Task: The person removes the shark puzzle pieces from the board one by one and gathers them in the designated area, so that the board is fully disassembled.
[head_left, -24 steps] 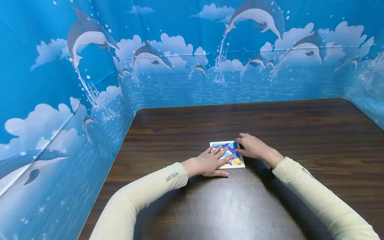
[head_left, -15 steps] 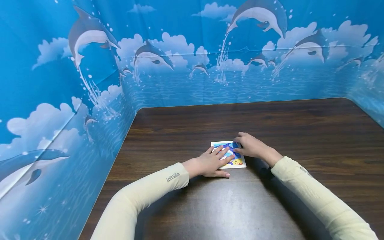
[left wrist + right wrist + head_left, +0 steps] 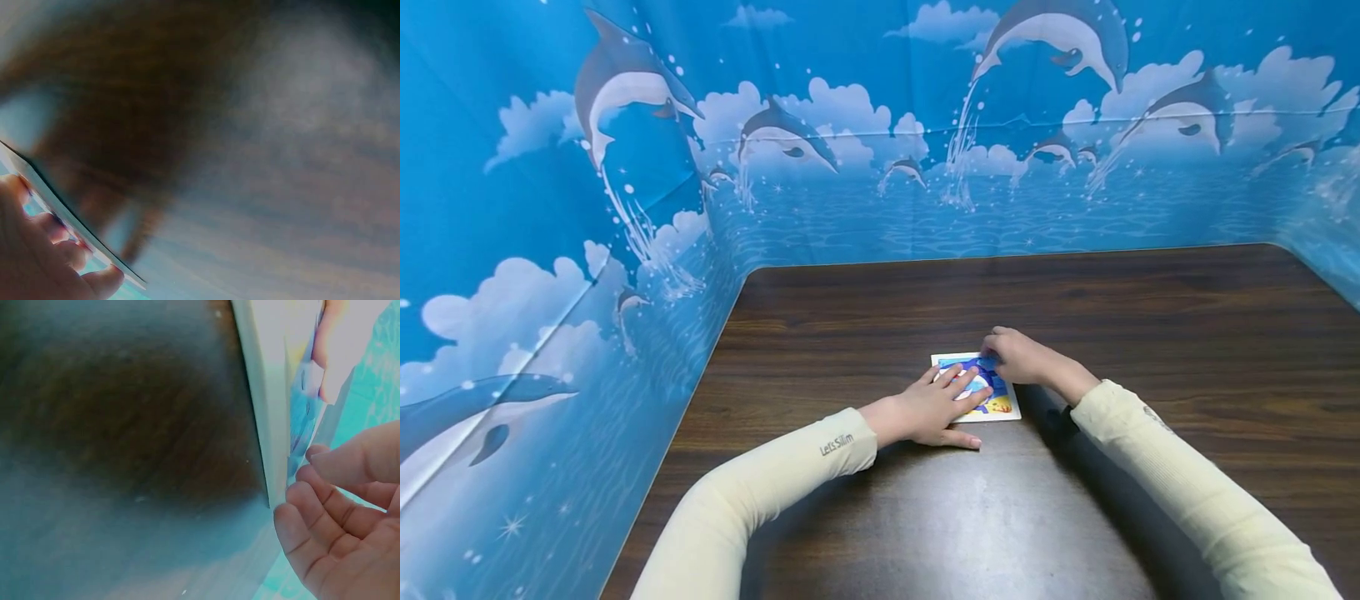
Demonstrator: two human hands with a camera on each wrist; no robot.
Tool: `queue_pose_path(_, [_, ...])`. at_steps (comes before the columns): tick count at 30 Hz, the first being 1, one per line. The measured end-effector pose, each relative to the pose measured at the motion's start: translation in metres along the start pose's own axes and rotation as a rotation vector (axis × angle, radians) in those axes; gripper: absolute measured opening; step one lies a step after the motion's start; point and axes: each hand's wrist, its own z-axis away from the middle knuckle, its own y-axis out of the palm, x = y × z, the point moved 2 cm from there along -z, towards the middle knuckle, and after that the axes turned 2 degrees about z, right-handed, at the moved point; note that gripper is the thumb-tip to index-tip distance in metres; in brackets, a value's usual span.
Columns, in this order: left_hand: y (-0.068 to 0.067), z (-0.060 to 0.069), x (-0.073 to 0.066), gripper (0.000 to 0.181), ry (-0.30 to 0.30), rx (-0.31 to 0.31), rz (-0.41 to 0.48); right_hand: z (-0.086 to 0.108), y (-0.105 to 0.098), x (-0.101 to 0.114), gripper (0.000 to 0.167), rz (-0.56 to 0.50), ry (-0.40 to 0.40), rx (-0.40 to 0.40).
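A small square picture board [image 3: 1002, 388] with a white border and a blue, yellow and red sea-animal print lies flat on the dark table. My left hand [image 3: 928, 410] rests across its left part, fingers spread, covering much of the print. At the top right corner my right hand [image 3: 1021, 357] touches the board with bent fingers. The right wrist view shows the board's pale raised rim [image 3: 259, 381], with the thumb [image 3: 350, 459] close to the index fingertip at the corner. Whether anything lies between them is hidden. From the left wrist, the board's edge [image 3: 75, 222] appears beside the fingers.
The dark wood-grain table [image 3: 865, 325] extends around the board on every side. A blue curtain [image 3: 850, 192] printed with dolphins and clouds stands along the table's back and left, and also shows at the right.
My right hand's fingers have drawn in and bent more at the board's top right corner. The left hand keeps its place on the board. The whole head view has shifted slightly.
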Motion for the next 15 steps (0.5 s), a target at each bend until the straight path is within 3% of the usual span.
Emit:
queue_pose_path(7, [-0.004, -0.001, -0.001, 0.078, -0.006, 0.02, 0.022, -0.005, -0.005, 0.001, 0.025, -0.011, -0.025, 0.042])
queue_pose_path(15, [-0.007, -0.002, -0.002, 0.08, -0.015, 0.029, 0.057, -0.013, -0.008, -0.001, 0.018, -0.016, 0.001, 0.086])
